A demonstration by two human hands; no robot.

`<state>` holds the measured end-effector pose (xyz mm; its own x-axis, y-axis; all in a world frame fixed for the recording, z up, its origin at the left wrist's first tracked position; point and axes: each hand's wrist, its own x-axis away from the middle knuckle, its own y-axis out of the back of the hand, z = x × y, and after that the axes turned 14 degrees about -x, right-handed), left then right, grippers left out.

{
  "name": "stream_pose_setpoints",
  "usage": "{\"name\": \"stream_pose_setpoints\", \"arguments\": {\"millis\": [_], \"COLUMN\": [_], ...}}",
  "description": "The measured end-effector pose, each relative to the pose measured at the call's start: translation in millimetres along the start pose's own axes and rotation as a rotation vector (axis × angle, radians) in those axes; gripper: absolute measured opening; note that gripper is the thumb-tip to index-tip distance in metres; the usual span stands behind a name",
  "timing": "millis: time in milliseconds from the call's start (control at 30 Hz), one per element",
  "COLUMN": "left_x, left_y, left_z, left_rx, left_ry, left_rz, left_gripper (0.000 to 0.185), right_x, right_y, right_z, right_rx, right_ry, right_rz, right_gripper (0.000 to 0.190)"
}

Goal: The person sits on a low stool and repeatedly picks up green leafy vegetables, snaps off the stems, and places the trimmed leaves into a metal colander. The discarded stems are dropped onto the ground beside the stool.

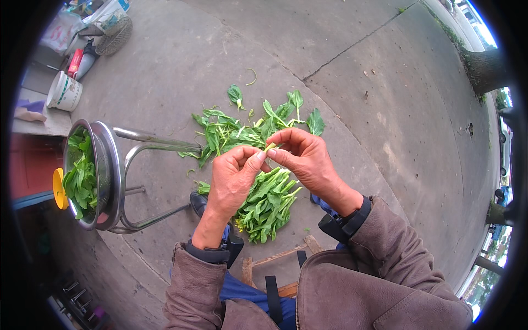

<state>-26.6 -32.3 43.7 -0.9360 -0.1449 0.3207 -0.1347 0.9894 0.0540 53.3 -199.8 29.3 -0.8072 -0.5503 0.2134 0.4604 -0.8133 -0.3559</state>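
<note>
My left hand [235, 177] and my right hand [305, 159] meet at the middle of the view, their fingertips pinching a short pale-green piece of vegetable stem [270, 147] between them. Below them on the ground lies a bundle of leafy greens [268, 206] with thick stems and a few yellow flowers. Beyond the hands, loose leaves and stem scraps [222, 128] are scattered over the concrete. At the left, a perforated metal colander [102, 173] stands on a round metal stool and holds green leaves [80, 177].
The stool's metal legs [152, 146] reach towards the scattered leaves. A white bucket [66, 91], a wire-mesh strainer [115, 36] and plastic bags [62, 31] are at the upper left. A wooden frame [247, 270] is low between my legs. A tree trunk [486, 71] stands at the right.
</note>
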Motion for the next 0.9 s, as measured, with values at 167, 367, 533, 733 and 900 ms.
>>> {"name": "stream_pose_setpoints", "arguments": {"millis": [167,367,533,733,900], "left_x": [0,0,-4,26,71], "left_y": [2,-4,6,65,179], "left_z": [0,6,11,-32,-87], "left_rx": [-0.025,0.133,0.168,-0.087,-0.932], "left_ry": [0.044,0.112,0.141,-0.08,-0.395], "left_rz": [0.022,0.155,-0.049,-0.425,-0.982], "left_gripper": [0.017,0.016,0.007,0.012,0.013], "right_x": [0,2,-7,-9,-6], "right_y": [-1,-3,8,4,8], "right_z": [-1,2,4,-3,-14], "right_rx": [0.147,0.172,0.086,0.134,0.194], "right_ry": [0.17,0.231,0.064,-0.073,-0.12], "right_rz": [-0.036,-0.016,-0.223,-0.085,0.0], "right_gripper": [0.013,0.012,0.025,0.018,0.016]}}
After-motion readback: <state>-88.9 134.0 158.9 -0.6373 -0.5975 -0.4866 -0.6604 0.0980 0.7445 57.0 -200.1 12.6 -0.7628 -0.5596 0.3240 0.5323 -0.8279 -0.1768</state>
